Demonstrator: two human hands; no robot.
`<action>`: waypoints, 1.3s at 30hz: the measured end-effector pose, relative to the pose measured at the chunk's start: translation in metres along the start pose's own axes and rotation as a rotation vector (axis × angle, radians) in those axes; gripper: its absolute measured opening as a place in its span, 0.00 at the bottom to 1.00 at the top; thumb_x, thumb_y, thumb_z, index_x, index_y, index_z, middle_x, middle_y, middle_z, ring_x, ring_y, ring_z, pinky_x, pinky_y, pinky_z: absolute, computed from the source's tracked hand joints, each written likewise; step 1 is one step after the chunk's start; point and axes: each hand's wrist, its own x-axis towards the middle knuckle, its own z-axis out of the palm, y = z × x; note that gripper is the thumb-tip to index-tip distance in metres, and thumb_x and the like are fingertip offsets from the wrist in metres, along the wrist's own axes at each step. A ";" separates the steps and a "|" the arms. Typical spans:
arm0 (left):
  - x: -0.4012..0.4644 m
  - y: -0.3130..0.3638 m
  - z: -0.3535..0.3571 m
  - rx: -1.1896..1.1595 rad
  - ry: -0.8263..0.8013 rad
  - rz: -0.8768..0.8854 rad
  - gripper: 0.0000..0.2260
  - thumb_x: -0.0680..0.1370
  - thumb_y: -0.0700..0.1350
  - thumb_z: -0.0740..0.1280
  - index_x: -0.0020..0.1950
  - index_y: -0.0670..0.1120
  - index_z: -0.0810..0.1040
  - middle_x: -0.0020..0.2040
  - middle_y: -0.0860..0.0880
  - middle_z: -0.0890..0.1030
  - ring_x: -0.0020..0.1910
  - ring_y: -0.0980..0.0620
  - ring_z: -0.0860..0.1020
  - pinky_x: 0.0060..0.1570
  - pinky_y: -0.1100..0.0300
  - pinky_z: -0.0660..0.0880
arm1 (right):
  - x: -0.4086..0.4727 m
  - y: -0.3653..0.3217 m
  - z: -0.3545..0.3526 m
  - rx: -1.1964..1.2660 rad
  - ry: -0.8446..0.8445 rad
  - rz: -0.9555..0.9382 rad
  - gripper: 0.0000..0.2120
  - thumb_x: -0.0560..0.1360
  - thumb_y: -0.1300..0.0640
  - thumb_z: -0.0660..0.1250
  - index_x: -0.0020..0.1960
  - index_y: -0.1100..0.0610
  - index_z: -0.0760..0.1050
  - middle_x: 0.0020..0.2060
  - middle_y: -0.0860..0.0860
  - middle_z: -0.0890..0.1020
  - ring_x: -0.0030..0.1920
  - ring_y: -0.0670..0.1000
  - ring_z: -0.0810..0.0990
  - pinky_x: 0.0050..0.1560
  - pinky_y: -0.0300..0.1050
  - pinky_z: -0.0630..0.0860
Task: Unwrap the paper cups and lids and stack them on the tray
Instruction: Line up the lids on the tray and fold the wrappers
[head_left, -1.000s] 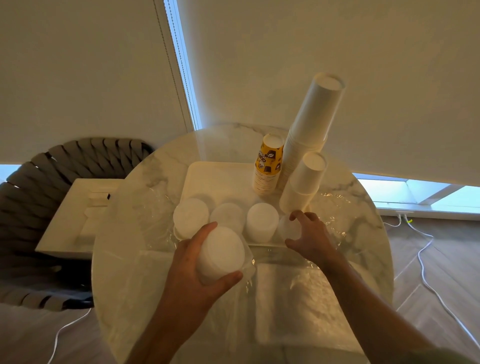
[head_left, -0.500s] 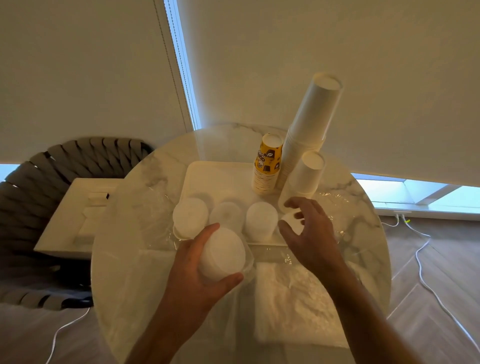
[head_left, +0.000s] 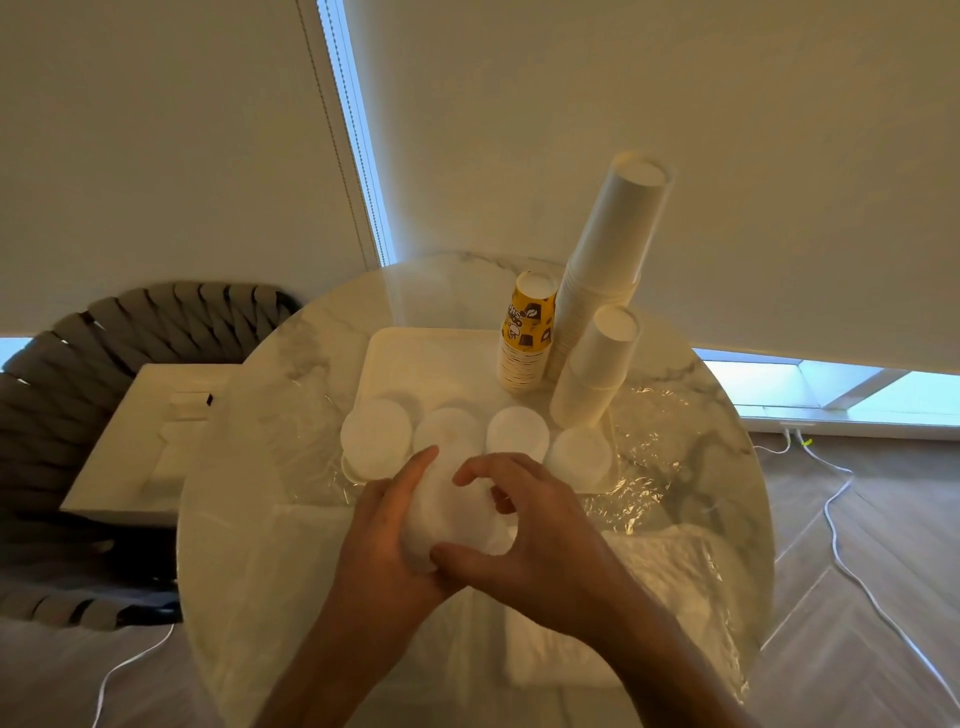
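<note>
Both hands are closing round one wrapped stack of lids (head_left: 457, 514), which is sitting between them just above the near part of the round table (head_left: 249, 467): the left hand (head_left: 384, 540) is cupping its left side with the thumb reaching up over the far edge, and the right hand (head_left: 535, 530) is curling over its right side, thumb lying underneath toward the person, fingers arching over the top. Neither hand is nearer; the stack is lying straight between the palms, its round face turning up toward the camera, so its short axis seems to be running roughly up and away. The tray (head_left: 426, 358) is lying directly beyond the hands, and four lid stacks (head_left: 517, 434) are already filling its near edge in a row, touching or nearly so. Open tray floor is showing behind that row on the left, while the cup stacks (head_left: 608, 291) are crowding the far right corner, the tallest leaning rightward. Loose clear wrap (head_left: 654, 441) is lying on the table right of the tray; any lift forward is probably needing to clear the near row first
</note>
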 end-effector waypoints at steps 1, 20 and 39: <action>0.000 0.000 0.000 -0.008 -0.003 -0.004 0.43 0.63 0.44 0.83 0.66 0.69 0.62 0.61 0.64 0.69 0.61 0.65 0.71 0.57 0.69 0.71 | 0.001 0.000 0.000 0.007 -0.004 0.003 0.28 0.66 0.37 0.75 0.63 0.38 0.70 0.62 0.36 0.72 0.59 0.41 0.73 0.56 0.38 0.76; -0.005 -0.005 -0.003 -0.088 0.006 -0.032 0.39 0.58 0.64 0.76 0.67 0.69 0.69 0.64 0.73 0.70 0.65 0.69 0.70 0.60 0.72 0.68 | 0.057 0.137 -0.039 -0.188 0.387 0.346 0.28 0.66 0.48 0.79 0.63 0.51 0.76 0.67 0.55 0.74 0.67 0.59 0.70 0.63 0.53 0.70; -0.008 -0.002 -0.003 -0.066 0.022 -0.018 0.38 0.60 0.58 0.79 0.65 0.74 0.67 0.64 0.73 0.70 0.65 0.69 0.69 0.64 0.64 0.69 | 0.074 0.151 -0.032 -0.512 0.087 0.420 0.33 0.68 0.41 0.76 0.69 0.50 0.71 0.71 0.54 0.71 0.68 0.61 0.68 0.69 0.57 0.66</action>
